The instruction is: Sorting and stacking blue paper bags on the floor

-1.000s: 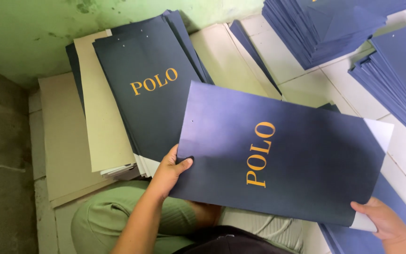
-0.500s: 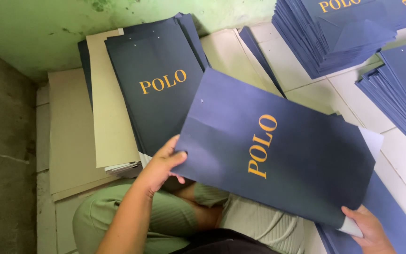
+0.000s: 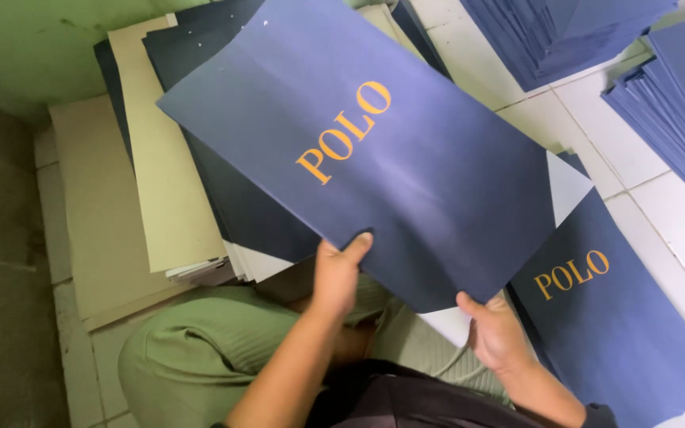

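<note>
I hold a large flat navy paper sheet [image 3: 406, 158] with gold lettering, tilted above my lap. My left hand [image 3: 336, 273] grips its near edge, thumb on top. My right hand [image 3: 495, 333] pinches the near corner further right, where a white underside shows. Under the sheet, to the left, lies a leaning stack of navy sheets [image 3: 239, 206] backed by beige cardboard [image 3: 160, 174]. Another navy sheet with gold lettering [image 3: 604, 317] lies on the floor by my right hand.
Piles of navy sheets sit at the top right [image 3: 564, 32] and right edge [image 3: 683, 111] on the white tiled floor [image 3: 660, 238]. A green wall [image 3: 25, 47] rises at the upper left. My knee in green trousers [image 3: 192, 357] is below.
The held sheet has swung up and left, over the leaning stack. My right hand slid inward along the near edge; the sheet by my right side is now uncovered.
</note>
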